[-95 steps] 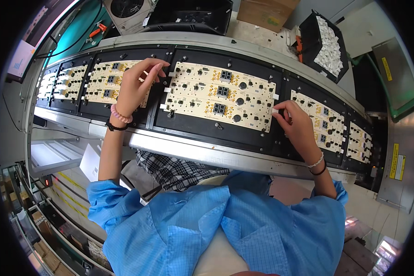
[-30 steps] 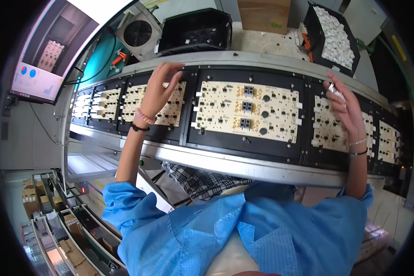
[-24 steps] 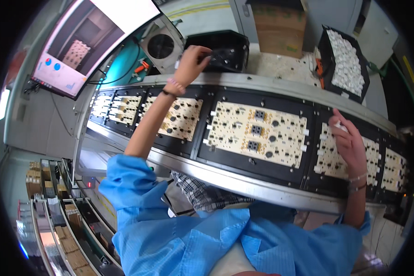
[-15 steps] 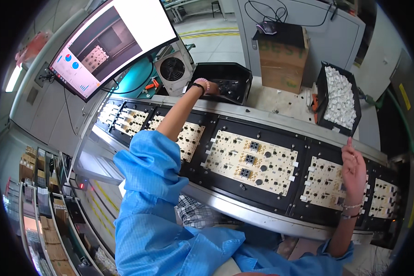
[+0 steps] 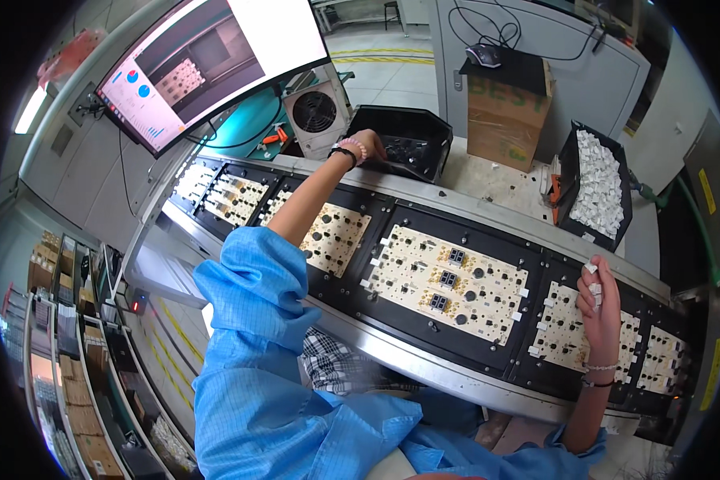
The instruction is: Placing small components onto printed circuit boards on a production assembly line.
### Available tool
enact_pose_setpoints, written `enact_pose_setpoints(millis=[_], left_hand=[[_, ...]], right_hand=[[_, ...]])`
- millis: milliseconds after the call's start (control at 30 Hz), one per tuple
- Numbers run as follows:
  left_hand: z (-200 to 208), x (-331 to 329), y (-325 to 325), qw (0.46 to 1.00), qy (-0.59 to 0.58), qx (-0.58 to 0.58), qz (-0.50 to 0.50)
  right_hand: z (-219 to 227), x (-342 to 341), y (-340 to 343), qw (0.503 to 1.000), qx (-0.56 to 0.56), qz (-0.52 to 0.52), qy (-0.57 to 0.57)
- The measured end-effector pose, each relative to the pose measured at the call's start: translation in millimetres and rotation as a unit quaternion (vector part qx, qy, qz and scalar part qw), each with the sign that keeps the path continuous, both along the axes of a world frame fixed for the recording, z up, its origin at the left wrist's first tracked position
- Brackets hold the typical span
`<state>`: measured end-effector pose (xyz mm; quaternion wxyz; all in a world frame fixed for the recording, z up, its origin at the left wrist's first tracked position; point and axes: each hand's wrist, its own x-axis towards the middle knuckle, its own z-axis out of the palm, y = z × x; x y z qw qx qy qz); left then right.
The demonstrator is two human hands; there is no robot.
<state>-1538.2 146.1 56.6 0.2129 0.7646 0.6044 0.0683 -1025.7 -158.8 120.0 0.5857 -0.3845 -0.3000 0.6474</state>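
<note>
My left hand reaches over the near left side of a black bin of small dark parts. Its fingers curl down together; whatever they hold is hidden. On the right, my right hand is closed around a few small white plastic connectors, which show at the fingertips and along the fingers. That hand is above a cream circuit board in a black carrier. Left of it lies a larger panel of cream circuit boards with black components, three dark square blocks and white connectors along its sides.
A black bin of white connectors stands at the back right. Beside it are a cardboard box and a mouse. A monitor overhangs the line's left end, near a fan unit. The conveyor's metal rail runs in front.
My right hand has turned and closed, bringing the white connectors into sight. My left hand has lifted slightly toward the near side of the black bin. The whole view has shifted a little.
</note>
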Motion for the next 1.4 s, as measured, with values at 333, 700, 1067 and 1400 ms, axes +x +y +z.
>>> enact_pose_setpoints(millis=[333, 700, 1067, 1400], left_hand=[[12.2, -12.3, -17.6, 0.987, -0.157, 0.044, -0.003], [81.8, 40.7, -199.3, 0.915, -0.372, -0.091, -0.129], [83.5, 45.9, -261.3, 0.943, -0.288, -0.038, -0.164], [77.7, 37.6, -263.0, 0.941, -0.294, -0.036, -0.163]], right_hand=[[4.5, -42.4, 4.6, 0.985, 0.021, 0.085, -0.148], [10.4, -79.6, -60.4, 0.792, 0.058, 0.129, -0.594], [0.8, -99.1, -82.0, 0.592, 0.159, 0.115, -0.781], [1.3, -97.8, -69.8, 0.621, 0.166, 0.174, -0.746]])
